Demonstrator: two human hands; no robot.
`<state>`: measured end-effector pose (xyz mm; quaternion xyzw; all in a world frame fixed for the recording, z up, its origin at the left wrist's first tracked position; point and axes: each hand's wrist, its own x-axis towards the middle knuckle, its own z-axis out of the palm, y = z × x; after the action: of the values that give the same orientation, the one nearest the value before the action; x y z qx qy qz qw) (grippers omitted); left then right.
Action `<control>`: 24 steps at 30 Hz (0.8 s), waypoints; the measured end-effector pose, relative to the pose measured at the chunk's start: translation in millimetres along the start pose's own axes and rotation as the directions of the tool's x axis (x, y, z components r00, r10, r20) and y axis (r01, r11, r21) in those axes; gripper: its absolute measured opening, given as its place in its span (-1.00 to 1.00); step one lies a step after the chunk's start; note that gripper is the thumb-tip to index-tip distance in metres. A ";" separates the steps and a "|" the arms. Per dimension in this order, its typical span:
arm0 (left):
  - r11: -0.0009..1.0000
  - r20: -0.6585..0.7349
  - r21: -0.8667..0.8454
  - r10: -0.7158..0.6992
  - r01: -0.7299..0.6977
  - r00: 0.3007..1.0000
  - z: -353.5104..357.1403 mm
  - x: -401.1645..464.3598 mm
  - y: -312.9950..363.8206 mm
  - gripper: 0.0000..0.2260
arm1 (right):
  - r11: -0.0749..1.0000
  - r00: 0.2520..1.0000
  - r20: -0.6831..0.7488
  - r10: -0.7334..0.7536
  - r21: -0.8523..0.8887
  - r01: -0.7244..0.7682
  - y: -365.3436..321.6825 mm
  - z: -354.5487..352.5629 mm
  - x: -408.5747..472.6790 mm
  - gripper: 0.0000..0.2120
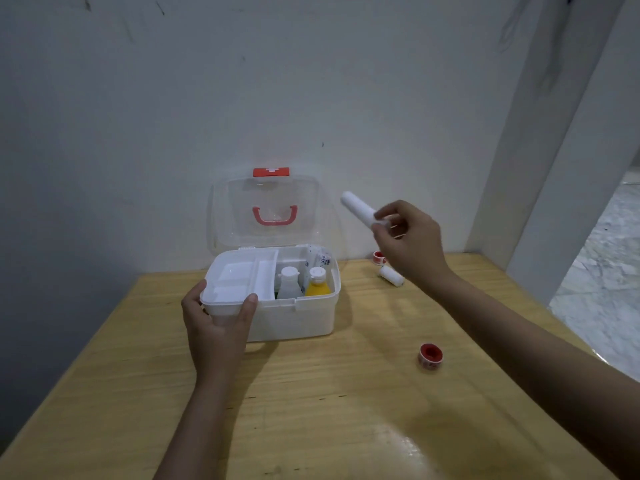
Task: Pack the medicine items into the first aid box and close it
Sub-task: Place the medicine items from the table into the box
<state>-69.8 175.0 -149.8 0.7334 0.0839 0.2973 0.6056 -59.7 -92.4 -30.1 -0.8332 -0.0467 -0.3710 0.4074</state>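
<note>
Head view, left to right. Left hand [216, 320]: grip closed on front-left corner of white inner tray [239, 282], thumb over rim. First aid box [294, 317] on wooden table [138, 375], clear lid [270, 209] upright against wall; white bottle [289, 282] and yellow bottle [317, 282] in right compartment. Right hand [410, 242]: grip pinching white roll [358, 209], raised right of lid. Small roll [391, 276], two red tape rolls [430, 356] on table, right of box.

head | looks forward-down | near, above table [311, 393] | wall behind
</note>
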 end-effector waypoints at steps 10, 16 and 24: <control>0.999 0.024 -0.039 -0.014 0.015 1.000 -0.9 -5.0 7.0 -0.27 | 0.981 0.906 0.387 -0.170 -0.018 0.192 -89.6 59.2 -16.3 -0.78; 0.999 -0.001 -0.053 0.012 -0.012 1.000 -1.7 -4.0 7.3 -0.30 | 0.910 0.822 0.553 -0.136 -0.259 0.324 -77.2 104.7 -26.3 -0.75; 0.998 0.001 -0.069 -0.007 0.007 1.000 -3.3 -2.1 4.5 -0.21 | 0.980 0.923 0.379 -0.060 -0.154 0.127 -48.4 83.0 -16.6 -0.74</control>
<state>-74.2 175.6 -146.0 0.7118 0.0758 0.2977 0.6317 -42.0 2.6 -42.3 -0.9178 -0.1302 -0.2278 0.2979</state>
